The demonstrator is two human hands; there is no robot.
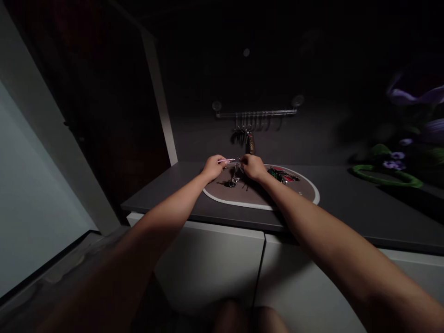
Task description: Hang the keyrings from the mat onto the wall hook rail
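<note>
Left hand [212, 168] gripping pink stick [224, 161], long axis nearly level, tip toward right hand [255, 167], whose grip I cannot tell

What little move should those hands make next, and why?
Perhaps ease the left hand slightly toward the right hand: the left holds a thin pink item whose tip points that way, and a small gap seems to remain between them. Whether the right hand pinches anything is too dim to tell.
</note>
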